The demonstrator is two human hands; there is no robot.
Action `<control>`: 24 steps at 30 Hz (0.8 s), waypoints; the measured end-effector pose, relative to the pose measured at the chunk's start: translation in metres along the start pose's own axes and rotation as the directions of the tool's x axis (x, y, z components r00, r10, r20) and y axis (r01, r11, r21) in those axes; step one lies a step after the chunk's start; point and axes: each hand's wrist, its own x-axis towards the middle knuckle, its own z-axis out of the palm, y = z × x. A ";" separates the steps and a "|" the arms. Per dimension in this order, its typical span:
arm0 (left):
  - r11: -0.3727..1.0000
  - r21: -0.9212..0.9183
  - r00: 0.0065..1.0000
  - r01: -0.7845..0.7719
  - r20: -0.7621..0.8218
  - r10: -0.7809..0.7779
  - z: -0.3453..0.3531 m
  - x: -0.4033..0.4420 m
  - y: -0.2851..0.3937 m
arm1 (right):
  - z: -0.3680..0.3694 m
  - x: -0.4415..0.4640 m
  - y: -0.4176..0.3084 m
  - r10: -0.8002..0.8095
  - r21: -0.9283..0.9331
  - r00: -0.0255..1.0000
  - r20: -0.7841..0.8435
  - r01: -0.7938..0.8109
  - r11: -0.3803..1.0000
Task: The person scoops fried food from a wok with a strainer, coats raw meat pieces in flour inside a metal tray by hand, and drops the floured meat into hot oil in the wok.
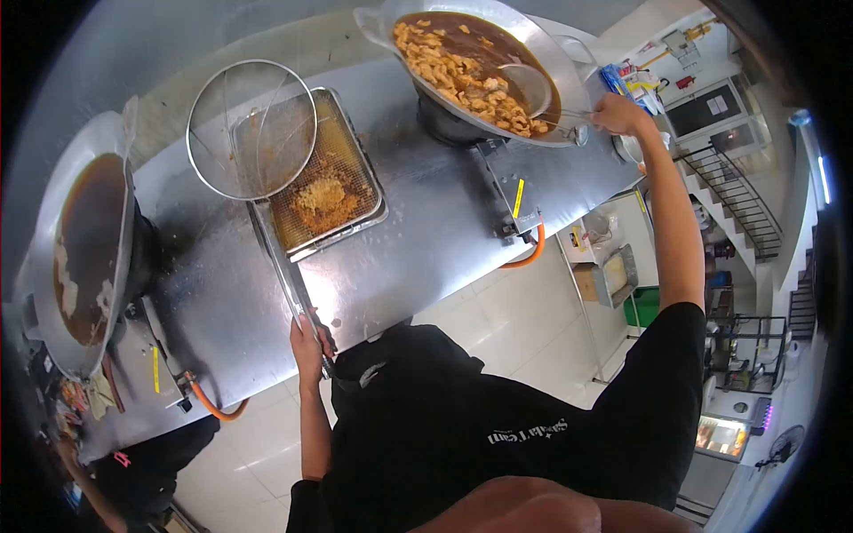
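Note:
My left hand (308,348) is closed around the long metal handle of a large round strainer (284,275). Its wide hoop rests over a rectangular wire-mesh tray (377,191) with golden fried crumbs (324,204) in it. Stretched out to the far right, my right hand (620,115) grips the thin handle of a smaller mesh skimmer (526,91). The skimmer's bowl lies in a big wok (573,75) of brown oil, among many golden fried pieces (453,75) that float mostly along the near and left side.
A second wok (120,293) of dark oil with pale pieces stands at the left. Burners with orange hoses (538,244) reach the front edge of the steel counter (418,275). Another person's arm (89,489) shows at lower left. A rack and stairs (733,213) are at right.

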 end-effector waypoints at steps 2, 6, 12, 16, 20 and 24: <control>1.000 -0.013 1.000 0.006 -0.004 -0.006 0.004 -0.001 0.002 | 0.001 -0.002 -0.022 0.013 0.245 0.992 0.124 -0.043 0.969; 1.000 0.026 1.000 -0.002 -0.026 0.002 0.006 -0.002 0.001 | 0.003 0.006 -0.035 -0.028 0.389 0.997 0.077 -0.004 0.921; 0.998 0.064 0.997 -0.014 -0.078 0.019 0.009 0.000 -0.009 | 0.003 -0.022 -0.071 -0.120 -0.129 0.855 -0.504 0.063 0.990; 0.999 0.022 0.997 -0.031 -0.074 0.032 0.019 -0.003 -0.011 | -0.006 -0.050 -0.097 -0.146 -0.282 0.828 -0.541 -0.015 0.959; 0.999 0.034 0.996 -0.031 -0.077 0.033 0.019 -0.001 -0.012 | -0.009 -0.054 -0.094 -0.096 -0.221 0.867 -0.489 -0.016 0.975; 0.998 0.050 0.995 -0.030 -0.089 0.034 0.023 -0.003 -0.011 | -0.018 -0.082 -0.095 -0.085 -0.197 0.879 -0.470 -0.011 0.980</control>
